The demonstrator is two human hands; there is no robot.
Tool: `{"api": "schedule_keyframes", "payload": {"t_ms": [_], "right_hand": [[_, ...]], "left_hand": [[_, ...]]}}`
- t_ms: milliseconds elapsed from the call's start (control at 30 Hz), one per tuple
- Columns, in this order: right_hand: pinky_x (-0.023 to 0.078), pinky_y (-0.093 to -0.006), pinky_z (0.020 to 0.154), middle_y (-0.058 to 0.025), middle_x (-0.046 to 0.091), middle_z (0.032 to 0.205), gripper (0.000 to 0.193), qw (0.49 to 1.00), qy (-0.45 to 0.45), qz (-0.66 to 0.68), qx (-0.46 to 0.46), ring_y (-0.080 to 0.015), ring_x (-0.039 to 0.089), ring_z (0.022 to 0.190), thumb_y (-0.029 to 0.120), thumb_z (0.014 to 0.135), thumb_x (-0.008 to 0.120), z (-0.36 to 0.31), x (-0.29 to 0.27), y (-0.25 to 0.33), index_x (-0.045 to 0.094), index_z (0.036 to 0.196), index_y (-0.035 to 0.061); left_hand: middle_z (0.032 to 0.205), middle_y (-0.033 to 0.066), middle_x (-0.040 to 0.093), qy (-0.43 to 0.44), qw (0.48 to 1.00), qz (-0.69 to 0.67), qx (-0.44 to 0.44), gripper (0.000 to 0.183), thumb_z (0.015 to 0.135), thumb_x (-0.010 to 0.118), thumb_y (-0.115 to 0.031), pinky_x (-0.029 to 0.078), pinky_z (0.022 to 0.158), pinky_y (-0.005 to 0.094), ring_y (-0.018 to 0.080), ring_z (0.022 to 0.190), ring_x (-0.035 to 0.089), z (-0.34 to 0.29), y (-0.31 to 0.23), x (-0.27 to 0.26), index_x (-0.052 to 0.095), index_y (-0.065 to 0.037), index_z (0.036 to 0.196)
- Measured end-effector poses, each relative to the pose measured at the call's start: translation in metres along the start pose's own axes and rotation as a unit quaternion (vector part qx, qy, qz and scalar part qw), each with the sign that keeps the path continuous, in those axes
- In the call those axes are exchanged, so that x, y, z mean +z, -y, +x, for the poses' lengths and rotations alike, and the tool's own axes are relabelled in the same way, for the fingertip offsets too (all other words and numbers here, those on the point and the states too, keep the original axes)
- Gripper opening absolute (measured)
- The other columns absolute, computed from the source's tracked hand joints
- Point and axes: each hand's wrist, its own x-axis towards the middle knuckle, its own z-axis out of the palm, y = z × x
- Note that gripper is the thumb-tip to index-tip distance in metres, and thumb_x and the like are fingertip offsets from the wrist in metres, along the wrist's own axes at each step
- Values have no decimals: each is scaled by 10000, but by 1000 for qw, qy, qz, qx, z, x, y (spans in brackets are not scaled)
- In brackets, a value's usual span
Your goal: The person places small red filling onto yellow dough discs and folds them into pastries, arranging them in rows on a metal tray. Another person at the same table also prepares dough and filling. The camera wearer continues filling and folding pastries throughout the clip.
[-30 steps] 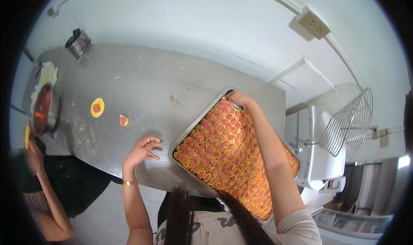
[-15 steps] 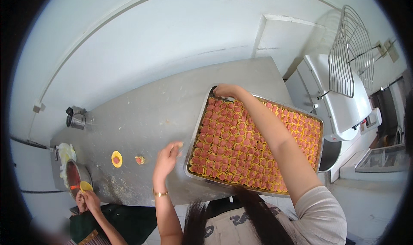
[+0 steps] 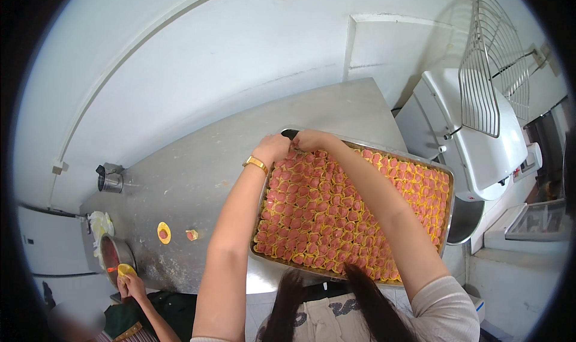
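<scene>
A large metal tray [image 3: 449, 222] is packed with rows of open-topped dumplings [image 3: 324, 216], pink meat in yellow wrappers. Both my arms reach across to its far left corner. There my left hand [image 3: 273, 147] is bent with fingers drawn together beside my right. My right hand [image 3: 311, 140] is closed too, its fingertips low at the corner, close to the left ones. Whatever lies between the fingers of either hand is hidden. Left of my left arm, one small dumpling [image 3: 191, 235] sits on the steel table, next to a flat yellow wrapper topped with meat [image 3: 164, 234].
A co-worker's hands [image 3: 131, 287] hold a yellow wrapper [image 3: 126, 270] by a metal bowl of pink filling [image 3: 117, 252]. A metal jug [image 3: 110, 179] stands near the wall. Right of the steel table [image 3: 234, 132] are a white machine [image 3: 474, 138] and a wire rack [image 3: 480, 72].
My left hand has moved from the table beside the tray up to the tray's far left corner, meeting my right hand. My right hand stays at that corner. The view has shifted slightly.
</scene>
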Motion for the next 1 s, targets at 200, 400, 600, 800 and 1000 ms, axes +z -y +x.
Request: {"api": "schedule_keyframes", "payload": {"t_ms": [200, 400, 600, 800, 1000], "right_hand": [[497, -416, 708, -196, 671, 895, 255, 999, 3, -50, -3, -335, 643, 807, 121, 766, 505, -7, -5, 5, 679, 930, 32], [506, -431, 727, -175, 674, 870, 237, 999, 8, 28, -43, -335, 646, 812, 89, 722, 499, -15, 1, 6, 655, 898, 61], [496, -444, 721, -164, 671, 848, 173, 998, 6, 20, -67, -335, 642, 821, 91, 722, 486, -12, 5, -1, 634, 799, 46], [489, -436, 706, -176, 668, 843, 188, 995, -10, 89, -51, -341, 632, 813, 104, 722, 487, -7, 10, -6, 642, 804, 36], [493, -411, 716, -181, 675, 842, 279, 997, 30, 61, -37, -329, 629, 782, 122, 728, 505, -10, 0, -1, 693, 931, 87]], "left_hand": [[920, 105, 687, -64, 996, 21, 55, 200, 790, 578, -134, 429, 889, 377, 251, 925, 634, 15, 11, -1, 720, -197, 917], [798, 85, 657, -94, 985, 131, 67, 145, 763, 601, -183, 387, 914, 349, 225, 907, 600, 24, 16, -4, 733, -238, 787], [774, 75, 659, -86, 978, 173, 74, 128, 747, 600, -183, 389, 907, 349, 228, 903, 607, 31, 10, -3, 720, -206, 712], [744, 85, 672, -95, 978, 175, 67, 97, 718, 629, -191, 403, 858, 356, 245, 782, 647, 36, 11, -2, 692, -174, 646], [738, 87, 674, -99, 980, 162, 55, 76, 702, 654, -202, 417, 809, 353, 239, 762, 650, 35, 5, -5, 692, -166, 648]]}}
